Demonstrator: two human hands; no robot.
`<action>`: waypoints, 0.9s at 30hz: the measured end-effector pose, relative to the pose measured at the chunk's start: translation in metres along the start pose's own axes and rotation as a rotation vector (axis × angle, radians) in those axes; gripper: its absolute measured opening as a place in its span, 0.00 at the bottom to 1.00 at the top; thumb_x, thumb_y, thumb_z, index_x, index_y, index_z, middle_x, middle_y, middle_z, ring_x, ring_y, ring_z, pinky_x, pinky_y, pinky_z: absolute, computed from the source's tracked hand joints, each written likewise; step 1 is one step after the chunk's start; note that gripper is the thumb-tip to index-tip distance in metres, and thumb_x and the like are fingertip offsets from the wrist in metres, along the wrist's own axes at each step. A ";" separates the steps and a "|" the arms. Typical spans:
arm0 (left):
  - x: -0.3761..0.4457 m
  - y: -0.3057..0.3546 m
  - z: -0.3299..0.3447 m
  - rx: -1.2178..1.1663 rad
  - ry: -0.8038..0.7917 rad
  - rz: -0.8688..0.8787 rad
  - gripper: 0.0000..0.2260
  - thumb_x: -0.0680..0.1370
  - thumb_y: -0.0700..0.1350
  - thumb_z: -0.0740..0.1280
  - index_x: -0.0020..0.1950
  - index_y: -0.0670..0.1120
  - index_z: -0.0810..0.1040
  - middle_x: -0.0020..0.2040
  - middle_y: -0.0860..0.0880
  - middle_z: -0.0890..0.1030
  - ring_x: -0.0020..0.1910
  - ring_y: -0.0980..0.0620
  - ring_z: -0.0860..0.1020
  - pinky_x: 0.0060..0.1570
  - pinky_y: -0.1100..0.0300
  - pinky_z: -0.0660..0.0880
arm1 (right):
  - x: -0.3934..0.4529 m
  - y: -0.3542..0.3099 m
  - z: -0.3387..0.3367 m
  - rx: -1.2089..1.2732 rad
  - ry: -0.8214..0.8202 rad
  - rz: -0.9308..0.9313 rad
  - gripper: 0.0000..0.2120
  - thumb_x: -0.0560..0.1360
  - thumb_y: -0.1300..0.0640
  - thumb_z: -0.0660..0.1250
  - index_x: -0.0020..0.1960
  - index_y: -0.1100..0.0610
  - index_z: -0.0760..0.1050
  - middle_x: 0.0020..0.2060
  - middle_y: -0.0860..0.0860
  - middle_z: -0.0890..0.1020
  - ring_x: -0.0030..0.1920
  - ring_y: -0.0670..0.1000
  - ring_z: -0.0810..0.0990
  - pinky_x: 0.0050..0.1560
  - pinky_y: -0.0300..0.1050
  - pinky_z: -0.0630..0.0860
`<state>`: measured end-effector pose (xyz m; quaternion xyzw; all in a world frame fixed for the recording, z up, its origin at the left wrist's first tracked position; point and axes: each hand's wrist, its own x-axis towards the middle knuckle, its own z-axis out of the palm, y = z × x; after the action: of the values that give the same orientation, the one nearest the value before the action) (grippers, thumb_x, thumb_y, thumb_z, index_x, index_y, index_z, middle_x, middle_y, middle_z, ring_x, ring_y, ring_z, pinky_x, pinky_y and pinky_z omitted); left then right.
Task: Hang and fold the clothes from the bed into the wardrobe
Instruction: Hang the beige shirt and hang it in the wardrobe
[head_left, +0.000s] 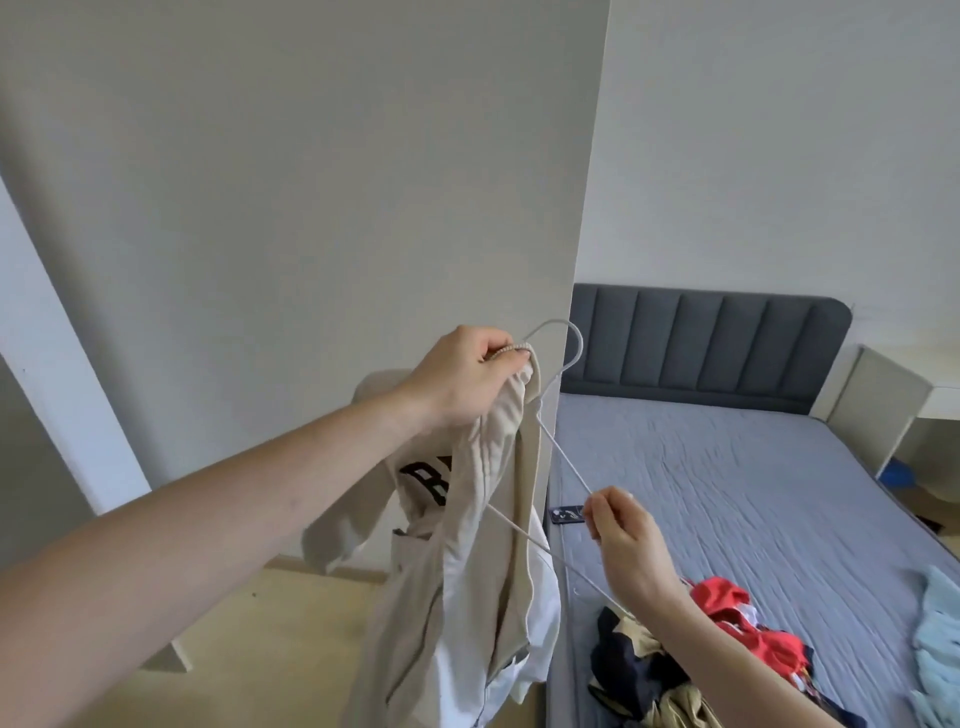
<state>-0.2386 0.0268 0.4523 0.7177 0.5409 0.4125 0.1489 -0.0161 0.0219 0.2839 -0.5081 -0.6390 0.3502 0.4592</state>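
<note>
Thin white hanger (563, 467), smooth coated wire; matt beige cloth jacket (467, 571) at centre. Grey bed sheet (727, 493), lower right, wrinkled fabric. Padded headboard (701, 343), dark ribbed upholstery. Smooth matt wardrobe panel (311, 182), upper left.

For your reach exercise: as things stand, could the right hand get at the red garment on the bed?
Probably yes. The red garment lies uncovered on the bed, just beside the right hand, with nothing between. But that hand pinches the white hanger, so it must let go first.
</note>
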 end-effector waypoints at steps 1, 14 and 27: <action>0.001 0.001 0.002 -0.015 -0.015 0.006 0.21 0.83 0.47 0.65 0.30 0.49 0.67 0.22 0.57 0.65 0.25 0.59 0.63 0.30 0.62 0.60 | 0.002 -0.001 -0.003 0.024 0.005 0.027 0.15 0.83 0.58 0.60 0.39 0.61 0.72 0.28 0.46 0.70 0.31 0.46 0.66 0.34 0.42 0.64; 0.006 -0.017 0.017 0.394 -0.315 0.269 0.11 0.76 0.60 0.70 0.55 0.58 0.81 0.54 0.61 0.78 0.54 0.61 0.76 0.59 0.59 0.73 | 0.000 0.028 -0.039 0.149 0.329 0.068 0.33 0.78 0.42 0.70 0.29 0.62 0.57 0.25 0.54 0.60 0.28 0.53 0.57 0.34 0.49 0.57; 0.093 -0.031 0.058 0.613 -0.225 0.459 0.16 0.84 0.52 0.64 0.37 0.59 0.67 0.37 0.58 0.70 0.40 0.62 0.63 0.47 0.72 0.59 | 0.018 0.064 -0.080 0.596 0.144 0.367 0.20 0.83 0.48 0.62 0.39 0.57 0.84 0.35 0.53 0.79 0.33 0.49 0.75 0.40 0.43 0.75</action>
<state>-0.2079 0.1353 0.4361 0.8719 0.4447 0.1731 -0.1099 0.0795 0.0530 0.2558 -0.4814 -0.3730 0.5611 0.5607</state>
